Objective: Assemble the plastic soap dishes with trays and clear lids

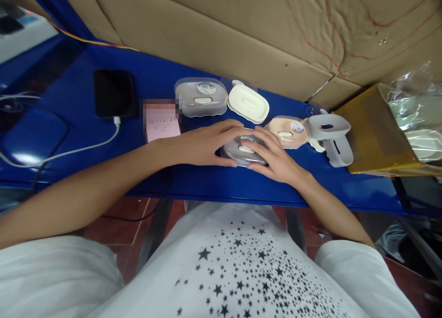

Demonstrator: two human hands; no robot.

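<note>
Both my hands close over an oval soap box (244, 153) with a transparent lid, holding it on the blue table (283, 189). My left hand (203, 143) grips it from the left, and my right hand (276, 159) grips it from the right. Their fingertips nearly meet on the lid. Behind them stand a grey lidded soap box (200, 97), a cream soap dish (247, 104) and a peach lidded soap box (286, 131). Two grey plastic pieces (328, 127) lie to the right of the peach box.
A black smartphone (113, 93) lies at the table's left, with a white charging cable (83, 148) attached. A pink card (163, 125) with a blurred top lies beside it. A yellow-brown board (378, 134) and plastic-wrapped items (416, 111) sit at right. A cardboard wall (221, 28) rises behind.
</note>
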